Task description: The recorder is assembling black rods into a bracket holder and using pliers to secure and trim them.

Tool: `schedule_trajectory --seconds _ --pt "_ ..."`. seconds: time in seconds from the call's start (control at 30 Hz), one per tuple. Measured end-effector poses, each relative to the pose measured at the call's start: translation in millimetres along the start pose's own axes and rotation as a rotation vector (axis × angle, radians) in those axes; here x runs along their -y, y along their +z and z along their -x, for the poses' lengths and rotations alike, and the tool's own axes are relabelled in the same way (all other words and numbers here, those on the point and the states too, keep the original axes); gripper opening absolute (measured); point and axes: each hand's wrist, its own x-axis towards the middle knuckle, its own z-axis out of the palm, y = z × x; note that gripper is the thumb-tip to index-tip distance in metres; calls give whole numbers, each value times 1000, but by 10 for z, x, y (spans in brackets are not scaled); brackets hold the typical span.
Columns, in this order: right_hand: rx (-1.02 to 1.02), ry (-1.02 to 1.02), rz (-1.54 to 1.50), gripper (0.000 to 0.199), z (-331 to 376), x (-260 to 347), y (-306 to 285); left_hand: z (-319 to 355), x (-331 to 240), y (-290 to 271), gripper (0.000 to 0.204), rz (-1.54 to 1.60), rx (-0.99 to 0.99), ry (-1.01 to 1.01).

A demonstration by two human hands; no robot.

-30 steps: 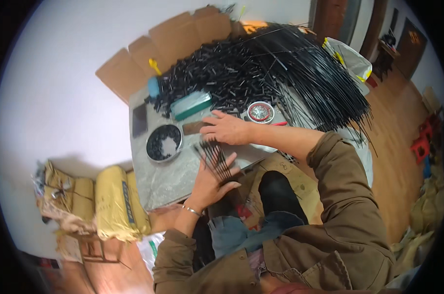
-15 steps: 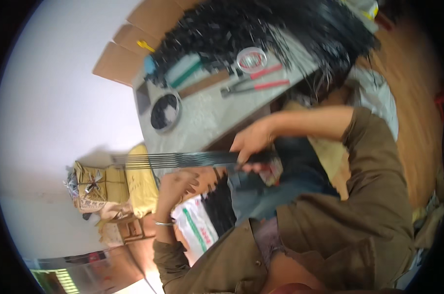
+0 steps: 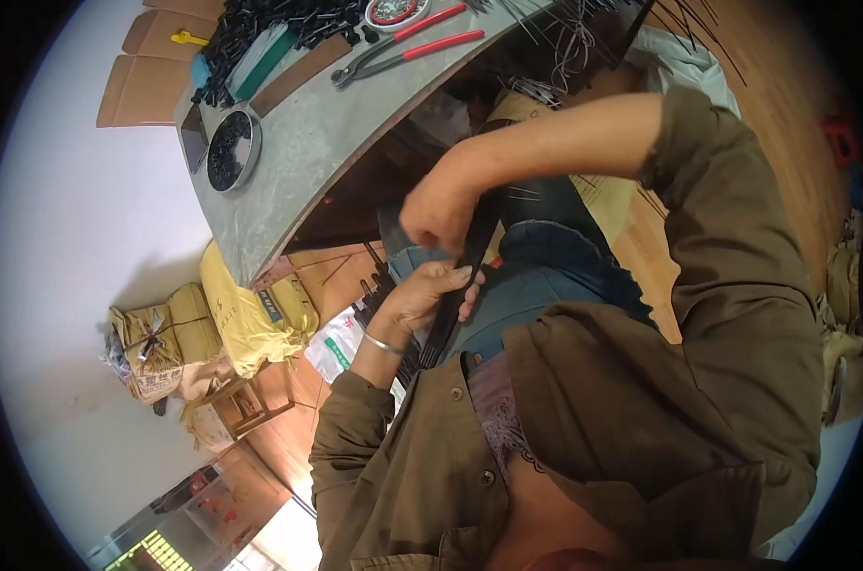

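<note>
A bundle of thin black rods (image 3: 444,328) slants across my lap, over the blue jeans. My left hand (image 3: 422,297), with a bangle at its wrist, is closed around the middle of the bundle, the thumb lying over it. Just above, my right hand (image 3: 441,207) is curled into a loose fist close to the bundle's upper part. It is slightly blurred, and its fingertips are turned out of sight, so what it holds, if anything, is hidden.
A grey table (image 3: 294,176) ahead bears red-handled pincers (image 3: 403,59), a round bowl of small black pieces (image 3: 233,152), a small white dish (image 3: 393,11) and a black heap (image 3: 289,24). Yellow wrapped packages (image 3: 246,305) stand at the left. Loose rods (image 3: 693,29) jut out at upper right.
The bundle was level, pointing left in my right hand; now it slants steeply over my lap in my left hand's grip. My right hand has moved up and left. The view has shifted.
</note>
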Motion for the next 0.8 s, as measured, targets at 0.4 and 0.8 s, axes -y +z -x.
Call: schedule_trajectory --seconds 0.4,0.8 --pt "-644 -25 -653 48 -123 -440 808 127 -1615 336 25 -273 -15 854" --pt "-116 170 -630 67 -1047 -1161 1982 -674 -55 -58 25 345 -375 930"
